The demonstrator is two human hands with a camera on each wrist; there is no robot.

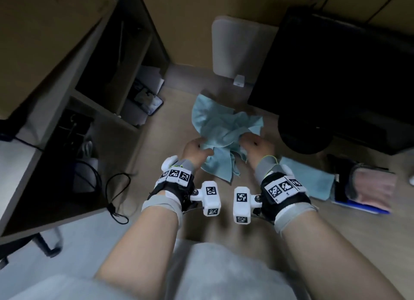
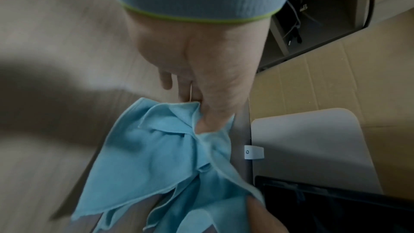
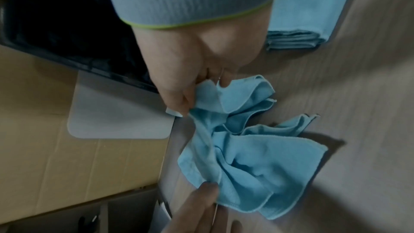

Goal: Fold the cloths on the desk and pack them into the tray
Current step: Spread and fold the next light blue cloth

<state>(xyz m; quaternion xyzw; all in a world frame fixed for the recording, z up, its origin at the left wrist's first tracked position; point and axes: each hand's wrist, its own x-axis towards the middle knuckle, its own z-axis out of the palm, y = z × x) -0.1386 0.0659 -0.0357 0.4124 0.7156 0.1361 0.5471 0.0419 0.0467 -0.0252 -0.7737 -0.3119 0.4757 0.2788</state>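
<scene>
A crumpled light blue cloth (image 1: 224, 129) (image 2: 156, 157) (image 3: 246, 157) is held just above the wooden desk, in front of me. My left hand (image 1: 201, 148) (image 2: 199, 111) pinches its left edge between thumb and fingers. At the right edge my right hand (image 1: 244, 142) (image 3: 201, 91) pinches a bunched corner. A folded blue cloth (image 1: 307, 178) (image 3: 313, 15) lies flat to the right of my right wrist. The black tray (image 1: 336, 64) (image 3: 89, 66) stands at the back right, beyond the right hand.
A white pad (image 1: 235, 46) leans against the cardboard wall behind the cloth. At the far right a pink cloth (image 1: 371, 187) rests on a dark thing. An open shelf unit (image 1: 107, 111) with cables (image 1: 116, 194) borders the desk on the left.
</scene>
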